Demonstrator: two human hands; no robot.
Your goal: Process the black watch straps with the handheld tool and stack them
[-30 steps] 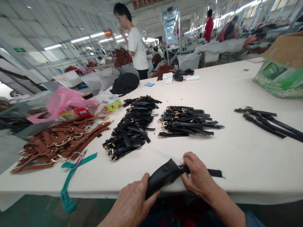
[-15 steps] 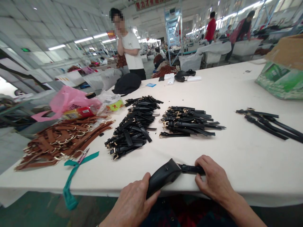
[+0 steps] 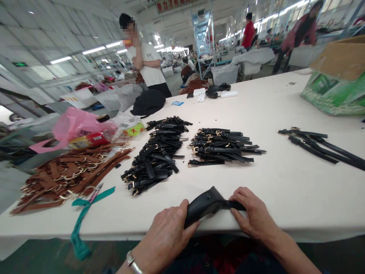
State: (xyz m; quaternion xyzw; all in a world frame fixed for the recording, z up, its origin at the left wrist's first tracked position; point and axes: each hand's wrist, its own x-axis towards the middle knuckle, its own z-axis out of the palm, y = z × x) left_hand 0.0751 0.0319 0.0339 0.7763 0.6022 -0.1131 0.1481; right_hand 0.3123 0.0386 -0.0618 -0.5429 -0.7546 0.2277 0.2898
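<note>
My left hand (image 3: 168, 232) is wrapped round a black, curved handheld tool (image 3: 203, 205) with a flared end; its exact kind is unclear. That end points right and meets a short black buckle strap (image 3: 235, 205), which my right hand (image 3: 253, 213) pinches near the table's front edge. The strap's buckle end is hidden at the tool. Beyond my hands lies a bundle of black buckle straps (image 3: 225, 148), with a larger heap of black straps (image 3: 156, 152) to its left. Several longer black straps (image 3: 313, 142) lie apart at the right.
Brown straps with metal rings (image 3: 71, 171) cover the table's left side, near scissors (image 3: 95, 192) tied with green ribbon (image 3: 81, 228). Behind them sits a pink bag (image 3: 82, 123). A black cap (image 3: 149, 102) and green bag (image 3: 333, 91) stand farther back. A person (image 3: 148, 64) stands across the table.
The tool has moved slightly right and closer over the strap, covering the buckle that showed before. My left hand follows it. The whole view has shifted a little.
</note>
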